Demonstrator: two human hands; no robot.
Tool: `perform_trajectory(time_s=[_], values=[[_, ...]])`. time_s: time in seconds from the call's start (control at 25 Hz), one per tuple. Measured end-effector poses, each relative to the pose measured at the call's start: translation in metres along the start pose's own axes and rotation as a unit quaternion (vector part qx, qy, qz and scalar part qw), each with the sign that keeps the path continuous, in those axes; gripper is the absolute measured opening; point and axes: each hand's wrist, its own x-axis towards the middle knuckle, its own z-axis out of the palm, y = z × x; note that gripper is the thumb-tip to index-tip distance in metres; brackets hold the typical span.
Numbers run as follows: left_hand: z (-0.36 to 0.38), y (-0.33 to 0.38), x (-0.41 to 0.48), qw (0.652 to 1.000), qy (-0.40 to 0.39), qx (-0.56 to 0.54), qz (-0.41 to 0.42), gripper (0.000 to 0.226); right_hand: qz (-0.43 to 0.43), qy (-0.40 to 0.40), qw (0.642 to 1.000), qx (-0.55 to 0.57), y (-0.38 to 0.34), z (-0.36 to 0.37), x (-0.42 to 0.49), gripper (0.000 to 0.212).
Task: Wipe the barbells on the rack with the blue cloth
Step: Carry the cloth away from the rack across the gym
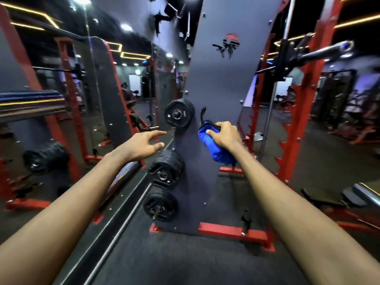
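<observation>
My right hand [225, 136] grips the bunched blue cloth [213, 147] in front of the rack's dark grey side panel [218, 83]. My left hand [141, 144] reaches forward with fingers spread, holding nothing, just left of the panel. A steel barbell [327, 51] rests high on the red rack at the upper right. Under my left forearm the shiny end of another barbell [123, 175] shows, partly hidden by the arm.
Black weight plates hang on pegs at the panel's left edge: one [178, 114] at hand height, a stack [166, 169] below, another [160, 204] lower. A mirror wall [51, 120] is on the left. Red uprights [302, 120] and a bench [337, 200] stand at the right.
</observation>
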Motion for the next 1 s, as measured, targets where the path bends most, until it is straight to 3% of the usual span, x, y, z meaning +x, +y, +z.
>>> perform_trajectory(time_s=[0.56,1.0], values=[[0.125,0.12,0.133,0.985,-0.063,-0.101,0.126,0.051,0.12,0.12,0.979,-0.109,0.176,-0.161,0.016,0.032],[0.208,0.214,0.204,0.958,-0.123,-0.142,0.217,0.05,0.203,0.17,0.956,-0.124,0.26,-0.218,-0.001,0.029]])
